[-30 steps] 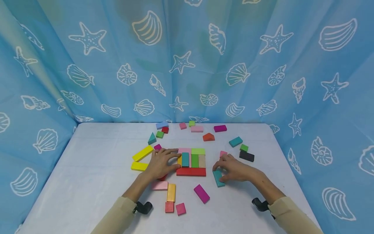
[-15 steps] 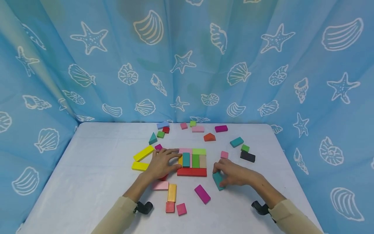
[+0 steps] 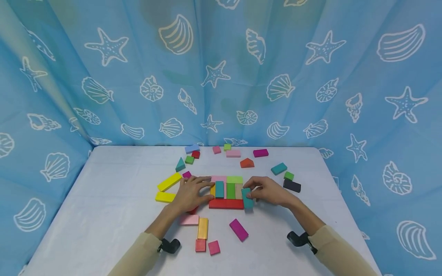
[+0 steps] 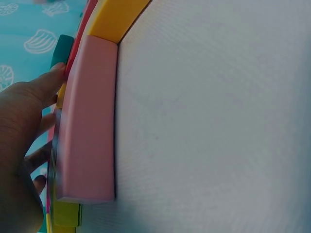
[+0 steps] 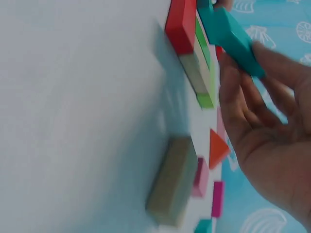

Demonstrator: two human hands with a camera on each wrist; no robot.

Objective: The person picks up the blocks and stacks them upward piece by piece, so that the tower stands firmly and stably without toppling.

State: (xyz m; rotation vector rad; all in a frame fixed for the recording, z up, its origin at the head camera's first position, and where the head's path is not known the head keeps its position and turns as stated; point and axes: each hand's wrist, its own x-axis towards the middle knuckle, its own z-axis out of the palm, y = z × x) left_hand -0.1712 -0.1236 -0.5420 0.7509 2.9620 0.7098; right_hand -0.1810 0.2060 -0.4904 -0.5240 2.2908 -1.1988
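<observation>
A: Near side?
B: Magenta block (image 3: 239, 230) loose on the bench (image 3: 269, 253). Past it, red strip (image 3: 226, 204), front edge of the layout.
A: Hands?
B: Left hand (image 3: 193, 191): fingers loosely spread, tips at the layout's left edge by the yellow block (image 3: 212, 190); no grip that I can see. Right hand (image 3: 271, 191): closed to a thumb-and-finger pinch on the teal block (image 3: 246, 200).
A: Block's where?
B: Layout's right side, near end by the strip's end, far end by the beige block (image 3: 238, 191). Looks raised. Touching either? Can't tell.
A: Placing it well?
B: My take: square it to the beige one, lower flat, release straight up. No sideways shove; second teal (image 3: 219, 189) seems to sit on top and could slip. Left braces lightly, nothing more.
A: Farther?
B: Light green block (image 3: 235, 179) on the far edge. Orange block (image 3: 247, 163) beyond, apart, shouldn't interfere.
</observation>
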